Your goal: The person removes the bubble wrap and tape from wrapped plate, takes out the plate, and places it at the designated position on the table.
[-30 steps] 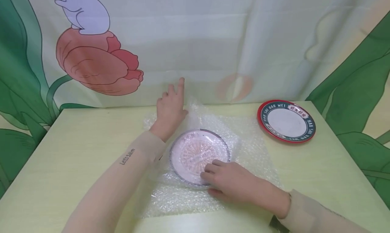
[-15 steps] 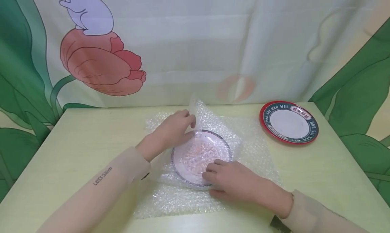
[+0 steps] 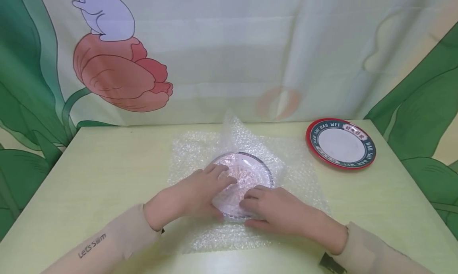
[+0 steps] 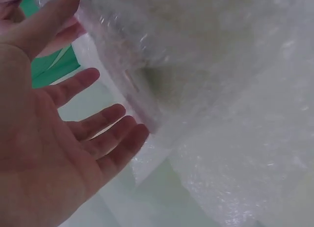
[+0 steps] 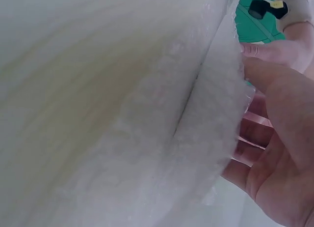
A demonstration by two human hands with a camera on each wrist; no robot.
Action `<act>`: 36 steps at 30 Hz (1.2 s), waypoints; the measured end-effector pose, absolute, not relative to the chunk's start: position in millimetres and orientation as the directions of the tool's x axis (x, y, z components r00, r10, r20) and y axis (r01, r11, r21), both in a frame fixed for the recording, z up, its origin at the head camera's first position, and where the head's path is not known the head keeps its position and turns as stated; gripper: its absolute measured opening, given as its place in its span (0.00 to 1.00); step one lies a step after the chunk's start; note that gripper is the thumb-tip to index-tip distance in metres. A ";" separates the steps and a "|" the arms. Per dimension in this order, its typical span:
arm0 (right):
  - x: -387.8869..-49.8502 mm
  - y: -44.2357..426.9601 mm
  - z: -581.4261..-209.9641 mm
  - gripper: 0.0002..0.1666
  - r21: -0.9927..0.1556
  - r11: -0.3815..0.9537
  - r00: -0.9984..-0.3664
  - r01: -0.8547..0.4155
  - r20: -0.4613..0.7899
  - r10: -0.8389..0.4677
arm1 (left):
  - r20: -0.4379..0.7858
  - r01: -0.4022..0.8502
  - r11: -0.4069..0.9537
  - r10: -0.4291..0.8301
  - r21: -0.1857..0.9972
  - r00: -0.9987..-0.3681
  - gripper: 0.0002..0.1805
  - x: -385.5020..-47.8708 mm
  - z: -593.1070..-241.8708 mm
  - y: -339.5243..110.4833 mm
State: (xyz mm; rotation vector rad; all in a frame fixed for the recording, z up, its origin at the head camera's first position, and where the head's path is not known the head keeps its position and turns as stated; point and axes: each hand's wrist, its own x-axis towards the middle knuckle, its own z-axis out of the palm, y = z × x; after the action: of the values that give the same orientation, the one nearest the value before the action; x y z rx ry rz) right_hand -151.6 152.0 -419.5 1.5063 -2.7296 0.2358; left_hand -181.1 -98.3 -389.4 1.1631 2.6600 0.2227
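Observation:
In the head view a round white plate (image 3: 229, 204) with a dark rim and pinkish pattern lies mid-table under clear bubble wrap (image 3: 247, 240). My right hand (image 3: 277, 208) grips the wrap at the plate's near right edge, fingers curled over the top and thumb at the rim. Over the left side of the plate is my left hand (image 3: 195, 190), its fingers spread and loosely bent. Those fingers stand apart around the wrapped edge in the left wrist view. A folded layer of wrap (image 5: 206, 99) fills much of the right wrist view, partly hiding the right fingertips.
At the back right of the table (image 3: 89, 174) sits a plate (image 3: 340, 144) with a green lettered band, above a red rim. A printed curtain (image 3: 214, 51) hangs behind the table. One peak of wrap (image 3: 232, 127) sticks up behind the wrapped plate.
My left hand has come back from the far edge of the wrap to the plate's left side, toward me. The right hand has stayed at the plate's near right edge.

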 end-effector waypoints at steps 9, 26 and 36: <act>-146.8 147.6 -417.5 0.18 -0.140 0.571 -0.585 -0.809 0.098 -0.805 | -0.010 0.749 0.557 0.805 0.359 -0.594 0.24 -185.7 -403.8 -121.3; -144.8 148.6 -418.7 0.15 -0.172 0.575 -0.598 -0.800 0.141 -0.789 | 0.239 0.821 0.569 0.793 0.038 -0.561 0.19 -185.5 -405.8 -127.5; -144.0 149.4 -418.8 0.13 -0.179 0.567 -0.592 -0.804 0.166 -0.788 | 0.484 0.723 0.676 0.589 0.142 -0.647 0.34 -188.4 -396.0 -148.5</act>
State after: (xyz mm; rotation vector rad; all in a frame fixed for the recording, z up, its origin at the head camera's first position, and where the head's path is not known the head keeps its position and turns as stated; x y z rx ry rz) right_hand -144.0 149.4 -418.8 1.3849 -2.7205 0.3644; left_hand -188.4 -148.5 -396.0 1.3334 3.2381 0.5936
